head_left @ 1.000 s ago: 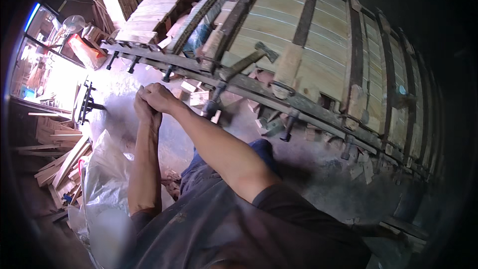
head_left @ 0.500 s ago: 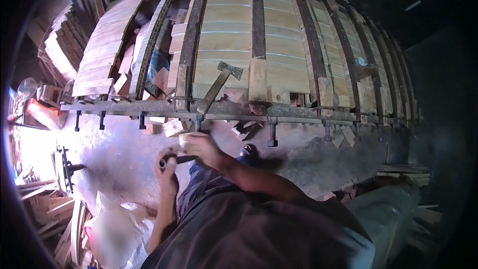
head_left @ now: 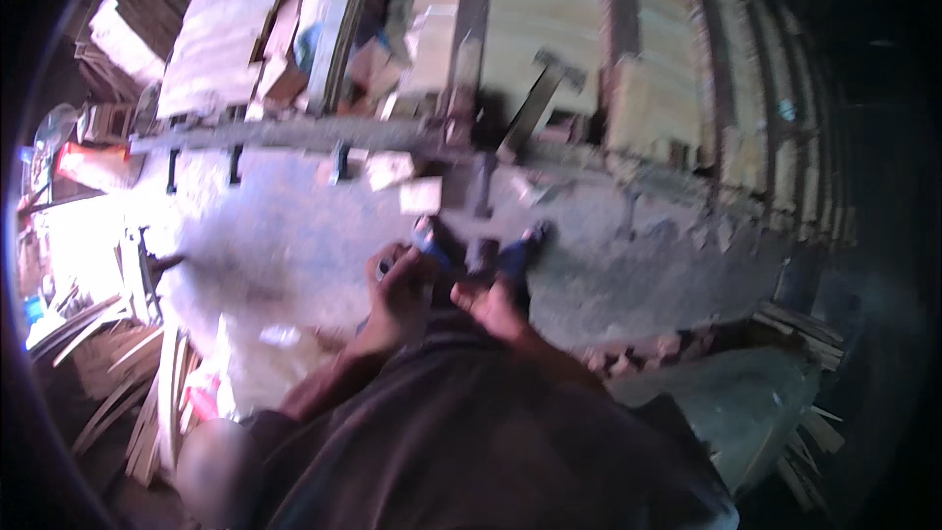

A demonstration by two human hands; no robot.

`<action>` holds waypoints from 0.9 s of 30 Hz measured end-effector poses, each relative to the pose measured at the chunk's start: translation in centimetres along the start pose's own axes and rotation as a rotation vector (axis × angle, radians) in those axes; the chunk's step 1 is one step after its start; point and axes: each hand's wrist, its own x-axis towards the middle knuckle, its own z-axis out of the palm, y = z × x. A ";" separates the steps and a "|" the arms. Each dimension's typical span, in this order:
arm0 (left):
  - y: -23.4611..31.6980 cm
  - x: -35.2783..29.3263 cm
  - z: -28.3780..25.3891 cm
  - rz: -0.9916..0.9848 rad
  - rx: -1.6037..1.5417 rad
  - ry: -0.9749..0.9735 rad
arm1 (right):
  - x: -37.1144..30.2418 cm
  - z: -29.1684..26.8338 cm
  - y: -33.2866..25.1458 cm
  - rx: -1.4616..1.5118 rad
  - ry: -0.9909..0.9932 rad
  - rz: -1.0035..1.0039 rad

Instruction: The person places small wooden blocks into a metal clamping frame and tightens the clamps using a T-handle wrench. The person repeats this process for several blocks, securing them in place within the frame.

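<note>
Blurred by motion, my left hand (head_left: 400, 287) is closed around a dark metal tube-like tool (head_left: 383, 267), whose round hollow end shows at the fingers. To its right, my right hand (head_left: 494, 308) has its thumb and fingers apart, with nothing plainly gripped. A dark stubby cylinder (head_left: 482, 255) shows just beyond the right fingertips; whether it belongs to the same tool, I cannot tell. Farther ahead, a hammer (head_left: 542, 98) with a dark head leans on the near rail (head_left: 294, 132) of a clamping frame filled with pale boards (head_left: 545, 29).
Bolts (head_left: 235, 165) hang below the rail. Pale wood blocks (head_left: 422, 195) lie on the concrete floor (head_left: 294, 236) before my feet. Long offcuts (head_left: 162, 402) and a white plastic bag (head_left: 245, 363) stand at lower left; a greenish covered bundle (head_left: 706, 397) is at right.
The view has shifted, and the frame sits higher in it. My right hand has come away from the left and no longer shows the pale piece it held. My left hand keeps the tool.
</note>
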 end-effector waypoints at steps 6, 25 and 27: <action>0.5 1.5 -4.6 0.041 -0.011 -0.066 | 2.8 3.7 -1.6 0.369 0.254 -0.198; -5.1 8.9 -19.8 -0.239 -0.527 0.420 | 4.9 5.2 -3.2 0.262 0.210 -0.232; -2.2 7.8 -16.5 -0.198 -0.548 0.332 | 4.0 5.0 -3.8 0.127 0.139 -0.136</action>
